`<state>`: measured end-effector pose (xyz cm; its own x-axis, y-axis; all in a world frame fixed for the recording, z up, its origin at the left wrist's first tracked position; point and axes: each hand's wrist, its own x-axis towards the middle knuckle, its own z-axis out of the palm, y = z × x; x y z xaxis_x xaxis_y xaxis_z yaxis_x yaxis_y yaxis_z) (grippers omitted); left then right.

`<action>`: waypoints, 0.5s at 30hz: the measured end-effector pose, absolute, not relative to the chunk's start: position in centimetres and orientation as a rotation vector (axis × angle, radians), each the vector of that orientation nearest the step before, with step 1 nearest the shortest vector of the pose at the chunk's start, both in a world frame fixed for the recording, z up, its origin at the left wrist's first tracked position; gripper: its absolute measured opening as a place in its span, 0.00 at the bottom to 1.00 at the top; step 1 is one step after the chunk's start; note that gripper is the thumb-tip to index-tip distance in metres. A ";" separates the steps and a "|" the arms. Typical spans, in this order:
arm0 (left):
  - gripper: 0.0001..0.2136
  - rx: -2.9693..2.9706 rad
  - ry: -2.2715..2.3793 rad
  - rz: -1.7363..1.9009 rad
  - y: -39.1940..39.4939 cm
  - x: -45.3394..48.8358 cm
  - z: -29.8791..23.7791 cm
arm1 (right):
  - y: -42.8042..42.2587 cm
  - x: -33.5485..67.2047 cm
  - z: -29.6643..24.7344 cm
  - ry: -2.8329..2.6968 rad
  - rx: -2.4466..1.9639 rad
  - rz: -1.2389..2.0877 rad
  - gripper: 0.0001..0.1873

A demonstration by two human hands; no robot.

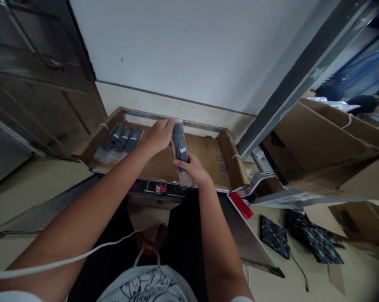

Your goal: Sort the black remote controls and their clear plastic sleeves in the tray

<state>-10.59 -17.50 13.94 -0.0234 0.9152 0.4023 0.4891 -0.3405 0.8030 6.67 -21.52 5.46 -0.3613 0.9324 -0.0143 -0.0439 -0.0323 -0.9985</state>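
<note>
Handling the clear bag [179, 140] seems the step in hand: the left hand [160, 135] pinches its far end, the right hand [195, 168] grips nearer, over the cardboard tray [205, 157], right of three bags [121, 142]. The next move calls for steady support.

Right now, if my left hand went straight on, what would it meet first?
Beyond the long dark plastic-bagged package it holds, probably the grey metal back rail or pale wall; depth is unclear.
</note>
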 end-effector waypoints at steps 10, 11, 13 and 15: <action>0.22 1.932 1.481 1.486 -16.5 -9.1 14.7 | -18.7 6.7 -1.3 -1.559 -1.350 0.627 0.18; 0.23 1.911 1.465 1.514 -16.5 -9.4 14.4 | -18.8 6.7 -1.5 -1.568 -1.392 0.580 0.20; 0.23 1.851 1.427 1.568 -16.7 -9.8 14.0 | -18.9 6.7 -1.7 -1.592 -1.441 0.519 0.23; 0.23 1.780 1.382 1.607 -17.2 -10.1 14.2 | -18.8 6.7 -1.8 -1.627 -1.444 0.514 0.25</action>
<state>-10.08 -17.22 14.22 -0.1321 0.8319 0.5390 0.4082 -0.4498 0.7944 6.71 -18.78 -1.83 0.0583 0.9411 0.3332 0.5788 0.2401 -0.7793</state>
